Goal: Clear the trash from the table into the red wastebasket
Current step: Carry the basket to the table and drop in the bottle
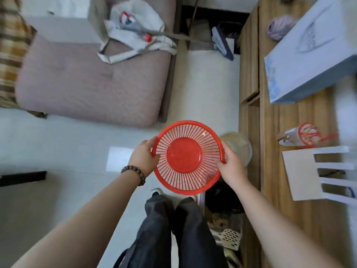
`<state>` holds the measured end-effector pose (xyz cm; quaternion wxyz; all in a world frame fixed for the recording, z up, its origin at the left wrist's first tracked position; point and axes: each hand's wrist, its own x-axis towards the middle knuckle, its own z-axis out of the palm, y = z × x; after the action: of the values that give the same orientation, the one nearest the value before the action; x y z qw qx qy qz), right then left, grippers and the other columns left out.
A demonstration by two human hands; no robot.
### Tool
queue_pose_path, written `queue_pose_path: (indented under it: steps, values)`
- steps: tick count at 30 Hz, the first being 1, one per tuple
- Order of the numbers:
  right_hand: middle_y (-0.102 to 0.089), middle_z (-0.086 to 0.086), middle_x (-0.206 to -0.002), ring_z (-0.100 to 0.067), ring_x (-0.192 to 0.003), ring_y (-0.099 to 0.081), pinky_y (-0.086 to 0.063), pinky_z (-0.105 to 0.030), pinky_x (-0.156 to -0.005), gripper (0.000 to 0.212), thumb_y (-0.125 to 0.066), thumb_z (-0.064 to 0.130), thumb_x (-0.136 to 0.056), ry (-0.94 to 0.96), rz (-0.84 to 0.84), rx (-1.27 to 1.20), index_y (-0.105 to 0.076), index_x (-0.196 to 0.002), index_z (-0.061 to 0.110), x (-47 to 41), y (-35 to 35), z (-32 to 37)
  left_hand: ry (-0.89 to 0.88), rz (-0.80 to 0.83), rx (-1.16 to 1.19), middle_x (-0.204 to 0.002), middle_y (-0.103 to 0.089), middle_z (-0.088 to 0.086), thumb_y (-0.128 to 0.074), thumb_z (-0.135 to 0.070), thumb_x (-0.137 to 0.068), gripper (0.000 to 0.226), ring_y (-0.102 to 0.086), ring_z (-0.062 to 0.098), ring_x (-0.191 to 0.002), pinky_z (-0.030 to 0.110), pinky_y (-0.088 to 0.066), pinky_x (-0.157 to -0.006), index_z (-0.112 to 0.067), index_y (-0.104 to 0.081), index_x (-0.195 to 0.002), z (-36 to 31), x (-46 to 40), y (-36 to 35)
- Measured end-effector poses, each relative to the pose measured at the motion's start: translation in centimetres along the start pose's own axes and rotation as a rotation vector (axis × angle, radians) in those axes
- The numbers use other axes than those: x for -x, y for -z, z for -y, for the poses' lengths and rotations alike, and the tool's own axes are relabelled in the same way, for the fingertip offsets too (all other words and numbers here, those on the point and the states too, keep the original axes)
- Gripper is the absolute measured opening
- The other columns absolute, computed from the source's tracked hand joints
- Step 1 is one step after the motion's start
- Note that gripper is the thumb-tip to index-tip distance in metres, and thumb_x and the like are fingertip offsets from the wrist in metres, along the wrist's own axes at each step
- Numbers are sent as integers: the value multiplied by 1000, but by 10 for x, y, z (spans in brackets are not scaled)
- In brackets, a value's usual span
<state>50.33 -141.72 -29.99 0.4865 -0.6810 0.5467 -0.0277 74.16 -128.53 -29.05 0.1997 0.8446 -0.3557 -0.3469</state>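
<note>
I hold the red wastebasket (pixel 185 158), a slotted plastic basket seen from above, over the pale floor in front of my legs. Its inside looks empty. My left hand (pixel 144 157) grips its left rim and my right hand (pixel 232 167) grips its right rim. The wooden table (pixel 301 120) runs along the right side. On it lie a plastic cup with a red straw (pixel 301 137), a crumpled purple bag (pixel 279 28), a flat white box piece (pixel 316 172) and a large pale blue paper bag (pixel 311 53).
A pink sofa cushion (pixel 90 84) with a white bag and papers (pixel 135 28) fills the upper left. A clear round container (pixel 241 146) stands on the floor beside the table. A white sheet (pixel 118 158) lies on the floor. Dark clutter sits by my feet.
</note>
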Motion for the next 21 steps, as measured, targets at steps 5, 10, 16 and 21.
queue_pose_path:
  steps: [5,10,16,21]
  values:
    - [-57,47,-92,23,-88,-54,-45,-15,-79,63,-60,10,-89,87,-83,9,-36,-130,52,49,54,92,-36,-156,69,-112,-64,7,-58,-17,-90,45,-64,27,-92,30,-48,-79,-24,-57,-135,-56,59,88]
    - [-64,16,-113,-6,-96,-62,-55,-35,-85,54,-54,10,-90,193,-160,24,-43,-132,42,84,78,158,-92,-335,120,-101,-63,14,-60,-14,-91,40,-64,34,-84,36,-51,-77,-17,-61,-131,-83,109,134]
    - [-65,-2,-120,-25,-103,-63,-51,-36,-88,45,-52,8,-89,380,-138,128,-51,-130,25,99,62,207,4,-542,170,-94,-63,8,-58,-14,-90,35,-62,26,-79,28,-42,-65,-24,-64,-123,-66,156,152]
    - [-62,2,-127,-22,-113,-59,-49,-43,-96,49,-49,7,-89,507,21,210,-48,-133,29,114,18,239,165,-674,221,-97,-62,2,-60,-4,-84,47,-61,26,-83,32,-46,-73,-22,-62,-128,-21,210,156]
